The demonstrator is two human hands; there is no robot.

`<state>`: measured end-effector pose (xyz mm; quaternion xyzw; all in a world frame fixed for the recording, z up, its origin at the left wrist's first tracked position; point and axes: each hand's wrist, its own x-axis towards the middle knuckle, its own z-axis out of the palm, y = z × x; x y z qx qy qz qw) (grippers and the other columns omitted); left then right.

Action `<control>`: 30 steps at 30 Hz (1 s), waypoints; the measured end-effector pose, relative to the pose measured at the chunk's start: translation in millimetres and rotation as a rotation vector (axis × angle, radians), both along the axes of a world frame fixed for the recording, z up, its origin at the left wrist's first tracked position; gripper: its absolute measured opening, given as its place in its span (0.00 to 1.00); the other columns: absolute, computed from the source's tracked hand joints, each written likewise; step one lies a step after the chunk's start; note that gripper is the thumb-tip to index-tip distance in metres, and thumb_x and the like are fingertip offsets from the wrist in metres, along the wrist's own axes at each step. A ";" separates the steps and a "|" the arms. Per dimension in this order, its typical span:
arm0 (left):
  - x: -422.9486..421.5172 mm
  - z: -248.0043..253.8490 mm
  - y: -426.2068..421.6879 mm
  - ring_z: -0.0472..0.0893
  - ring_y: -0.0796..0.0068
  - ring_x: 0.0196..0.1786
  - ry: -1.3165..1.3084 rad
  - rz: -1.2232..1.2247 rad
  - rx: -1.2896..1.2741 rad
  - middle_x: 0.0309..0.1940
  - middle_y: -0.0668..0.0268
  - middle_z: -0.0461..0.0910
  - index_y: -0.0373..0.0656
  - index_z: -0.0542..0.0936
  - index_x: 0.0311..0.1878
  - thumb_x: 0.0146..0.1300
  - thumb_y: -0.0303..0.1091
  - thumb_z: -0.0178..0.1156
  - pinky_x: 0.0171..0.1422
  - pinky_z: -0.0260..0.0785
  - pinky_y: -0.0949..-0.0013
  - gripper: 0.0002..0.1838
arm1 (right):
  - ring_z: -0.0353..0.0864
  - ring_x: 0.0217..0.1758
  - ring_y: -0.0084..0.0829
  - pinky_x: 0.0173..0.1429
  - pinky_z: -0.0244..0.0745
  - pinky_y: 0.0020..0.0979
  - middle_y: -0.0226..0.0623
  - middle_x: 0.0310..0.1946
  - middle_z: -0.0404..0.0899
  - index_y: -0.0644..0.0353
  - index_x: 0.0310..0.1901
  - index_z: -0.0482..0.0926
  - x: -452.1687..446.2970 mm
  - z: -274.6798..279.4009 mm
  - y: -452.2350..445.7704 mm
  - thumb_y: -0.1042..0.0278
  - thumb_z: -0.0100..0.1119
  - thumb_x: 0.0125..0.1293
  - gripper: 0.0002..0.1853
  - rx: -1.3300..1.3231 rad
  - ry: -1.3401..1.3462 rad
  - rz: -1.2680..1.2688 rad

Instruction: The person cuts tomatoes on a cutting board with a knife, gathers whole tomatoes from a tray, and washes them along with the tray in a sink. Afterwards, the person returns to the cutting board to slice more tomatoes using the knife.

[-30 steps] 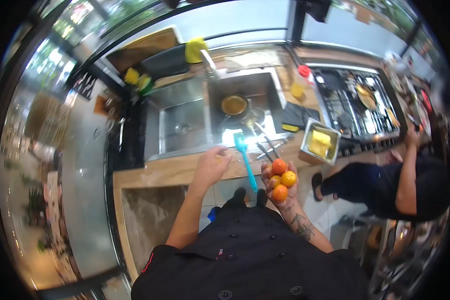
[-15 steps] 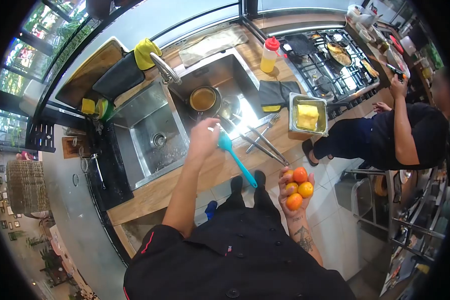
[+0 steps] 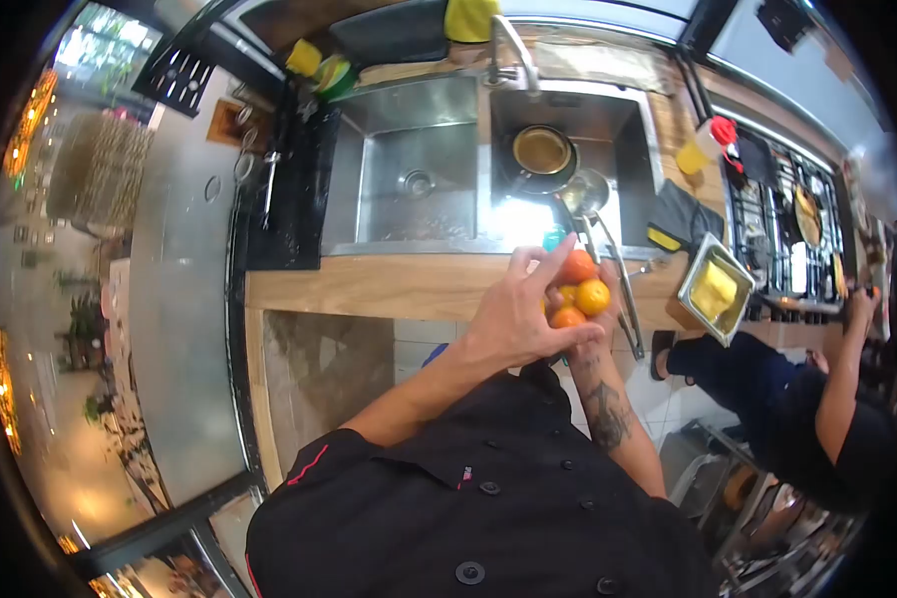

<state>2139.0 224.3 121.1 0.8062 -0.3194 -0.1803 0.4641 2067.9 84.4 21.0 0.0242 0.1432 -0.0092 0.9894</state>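
Several small orange and yellow tomato-like fruits (image 3: 592, 297) rest in my right hand (image 3: 601, 334), whose fingers are mostly hidden behind them. My left hand (image 3: 520, 311) is against the left side of these fruits, thumb and fingers spread apart around them. Just beyond the hands, metal tongs (image 3: 620, 284) lean over the sink's front edge. A turquoise utensil (image 3: 555, 237) is mostly covered by my left hand. The double sink (image 3: 399, 247) holds a round pan (image 3: 542, 151) in its right basin.
A metal container with yellow blocks (image 3: 713, 291) stands at the counter's right end, beside a dark cloth (image 3: 683, 217). Behind are a squeeze bottle (image 3: 703, 148) and the stove (image 3: 792, 224). Another person (image 3: 802, 399) stands at the right.
My left hand has moved right, from near the turquoise utensil to the fruits in my right hand. The camera view has turned, shifting the sink to the right.
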 end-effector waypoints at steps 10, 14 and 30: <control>238.2 -134.7 124.8 0.84 0.62 0.67 0.132 0.246 0.158 0.67 0.53 0.85 0.38 0.81 0.71 0.77 0.53 0.65 0.74 0.73 0.60 0.31 | 0.86 0.49 0.34 0.55 0.86 0.39 0.38 0.50 0.83 0.55 0.59 0.79 263.8 -97.0 154.8 0.47 0.67 0.78 0.21 -0.590 0.383 0.021; 322.1 -228.2 156.7 0.83 0.66 0.68 0.544 0.090 0.219 0.68 0.59 0.84 0.42 0.81 0.72 0.80 0.60 0.56 0.67 0.77 0.59 0.33 | 0.86 0.52 0.37 0.58 0.87 0.42 0.42 0.53 0.83 0.59 0.61 0.79 327.9 -176.3 189.2 0.47 0.65 0.78 0.24 -0.956 0.704 0.101; 371.4 -178.1 97.3 0.86 0.40 0.59 -0.137 -0.286 0.474 0.55 0.47 0.88 0.40 0.86 0.60 0.74 0.41 0.63 0.65 0.79 0.48 0.19 | 0.92 0.39 0.24 0.44 0.88 0.31 0.43 0.37 0.93 0.62 0.49 0.92 219.7 -2.8 -40.5 0.56 0.77 0.70 0.17 -1.891 0.898 0.469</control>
